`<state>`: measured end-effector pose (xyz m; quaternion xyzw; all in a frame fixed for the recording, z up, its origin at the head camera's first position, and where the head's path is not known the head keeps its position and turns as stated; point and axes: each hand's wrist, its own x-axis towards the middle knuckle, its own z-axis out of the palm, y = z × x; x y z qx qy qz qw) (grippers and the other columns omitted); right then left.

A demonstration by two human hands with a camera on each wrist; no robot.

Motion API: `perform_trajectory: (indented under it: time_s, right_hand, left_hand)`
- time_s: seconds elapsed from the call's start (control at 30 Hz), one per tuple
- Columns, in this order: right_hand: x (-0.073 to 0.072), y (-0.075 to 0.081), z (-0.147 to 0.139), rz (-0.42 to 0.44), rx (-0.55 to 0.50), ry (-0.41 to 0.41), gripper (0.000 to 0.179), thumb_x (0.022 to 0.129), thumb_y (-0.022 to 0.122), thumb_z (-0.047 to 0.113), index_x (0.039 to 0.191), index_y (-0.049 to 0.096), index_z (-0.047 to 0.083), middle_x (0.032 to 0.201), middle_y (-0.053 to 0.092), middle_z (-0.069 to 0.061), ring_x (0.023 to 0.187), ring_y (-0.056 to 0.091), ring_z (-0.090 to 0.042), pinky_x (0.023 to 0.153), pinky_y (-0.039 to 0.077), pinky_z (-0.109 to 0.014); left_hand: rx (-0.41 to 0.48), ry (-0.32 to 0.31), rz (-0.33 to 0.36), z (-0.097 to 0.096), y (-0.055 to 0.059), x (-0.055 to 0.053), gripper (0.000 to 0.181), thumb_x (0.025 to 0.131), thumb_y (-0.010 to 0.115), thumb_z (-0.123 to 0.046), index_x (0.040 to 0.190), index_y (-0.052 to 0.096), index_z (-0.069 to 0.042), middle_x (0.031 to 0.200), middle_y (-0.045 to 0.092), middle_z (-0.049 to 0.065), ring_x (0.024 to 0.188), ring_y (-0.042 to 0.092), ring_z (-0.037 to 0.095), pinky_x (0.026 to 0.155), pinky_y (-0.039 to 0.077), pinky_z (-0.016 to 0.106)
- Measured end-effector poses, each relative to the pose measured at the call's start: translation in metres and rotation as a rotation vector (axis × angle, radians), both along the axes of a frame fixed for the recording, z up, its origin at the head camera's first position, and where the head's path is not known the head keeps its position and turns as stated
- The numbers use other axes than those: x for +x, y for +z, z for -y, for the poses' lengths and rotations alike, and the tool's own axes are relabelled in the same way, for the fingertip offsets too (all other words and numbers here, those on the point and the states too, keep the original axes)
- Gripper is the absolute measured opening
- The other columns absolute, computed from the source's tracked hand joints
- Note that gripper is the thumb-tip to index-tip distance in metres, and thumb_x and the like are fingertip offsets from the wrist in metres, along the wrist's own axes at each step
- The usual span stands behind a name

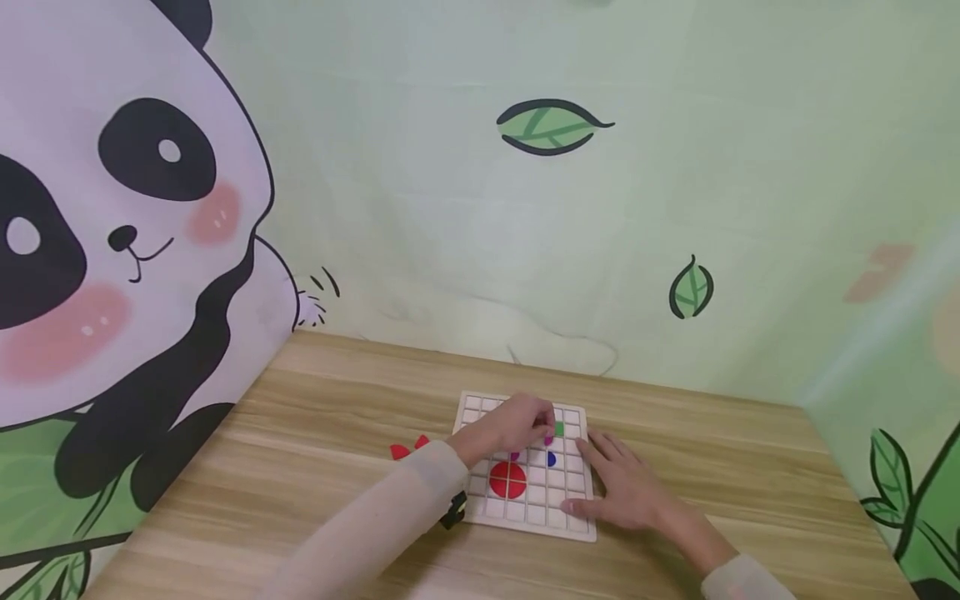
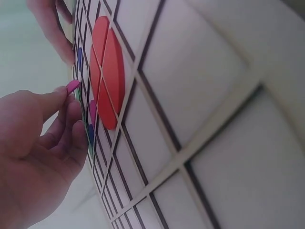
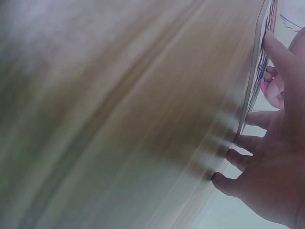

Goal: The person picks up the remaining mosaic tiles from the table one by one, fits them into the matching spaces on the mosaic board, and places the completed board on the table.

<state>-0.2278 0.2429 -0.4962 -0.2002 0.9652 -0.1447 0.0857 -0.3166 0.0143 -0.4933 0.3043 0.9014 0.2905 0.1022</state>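
Observation:
A white gridded board (image 1: 528, 515) lies on the wooden table. Thumb and fingers of my left hand (image 1: 519, 422) pinch a small magenta piece (image 2: 73, 86) over the board's far part. Spread along the right edge is my right hand (image 1: 628, 490), its thumb on the board and its other fingers at the edge and on the table. Red quarter pieces (image 1: 498, 473) form a circle in the grid. A blue piece (image 1: 551, 459), a green piece (image 1: 559, 428) and another magenta piece (image 1: 514, 456) sit in cells. My left hand hides some far cells.
Loose red pieces (image 1: 400, 452) lie on the wooden table (image 1: 337, 400) left of the board, partly behind the left sleeve (image 1: 382, 517). A small black object (image 1: 453, 512) shows beneath that sleeve. A printed wall cloth (image 1: 420, 208) rises behind the table.

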Motion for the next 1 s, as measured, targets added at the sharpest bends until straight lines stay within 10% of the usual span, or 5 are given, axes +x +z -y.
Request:
perform_trajectory:
  time_s: [1.0]
  right_hand:
    - [-0.0005, -0.0015, 0.0002, -0.023, -0.005, 0.009, 0.109, 0.087, 0.067, 0.078, 0.163, 0.038, 0.006, 0.171, 0.026, -0.022, 0.157, 0.021, -0.049, 0.121, 0.021, -0.070]
  left_hand:
    - [-0.071, 0.005, -0.026, -0.0070, -0.0038, -0.0015, 0.008, 0.103, 0.072, -0.019, 0.095, 0.073, -0.020, 0.083, 0.065, -0.012, 0.074, 0.060, 0.005, 0.068, 0.050, 0.021]
